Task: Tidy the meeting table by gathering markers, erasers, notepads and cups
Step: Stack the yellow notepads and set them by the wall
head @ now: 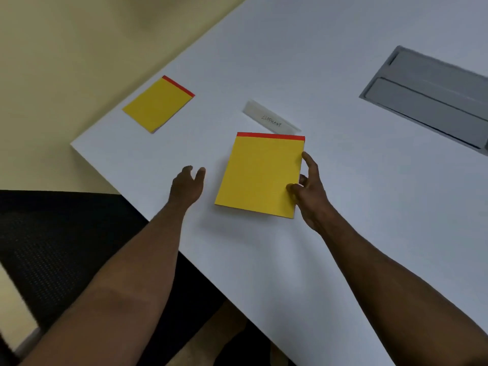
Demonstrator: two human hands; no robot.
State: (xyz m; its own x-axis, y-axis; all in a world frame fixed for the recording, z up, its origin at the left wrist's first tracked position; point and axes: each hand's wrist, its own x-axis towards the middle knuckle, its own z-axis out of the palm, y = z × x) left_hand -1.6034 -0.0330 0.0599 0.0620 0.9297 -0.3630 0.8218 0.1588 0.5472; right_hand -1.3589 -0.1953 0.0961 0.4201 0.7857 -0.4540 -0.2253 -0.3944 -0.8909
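A yellow notepad with a red top strip (260, 175) sits at the middle of the white table (369, 207), slightly raised. My right hand (307, 188) pinches its right edge, thumb on top and fingers along the side. My left hand (186, 184) hovers over the table just left of that notepad, fingers relaxed and holding nothing. A second yellow notepad with a red strip (158, 104) lies flat near the table's far left corner, apart from both hands.
A folded white name card with handwriting (272, 120) stands just behind the held notepad. A grey cable hatch (433, 99) is set into the table at the right. A black mesh chair (58, 249) sits at the table's left edge.
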